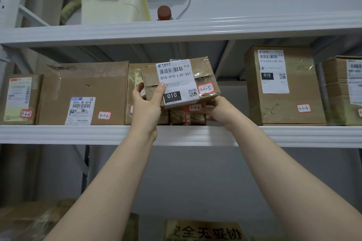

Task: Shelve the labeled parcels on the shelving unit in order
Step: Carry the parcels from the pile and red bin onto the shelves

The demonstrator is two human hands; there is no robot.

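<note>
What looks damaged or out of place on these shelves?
The cream bin on the top shelf has a jagged, broken handle hole. The parcel marked 3-1-5 is tilted, held by the left hand and right hand, not yet in the gap before the 3-1-6 box.

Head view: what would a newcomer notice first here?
The 3-1-5 parcel, held by the left hand and right hand at the middle shelf, in front of the 3-1-4 parcel. To its right, a gap opens before the tall 3-1-6 parcel.
</note>
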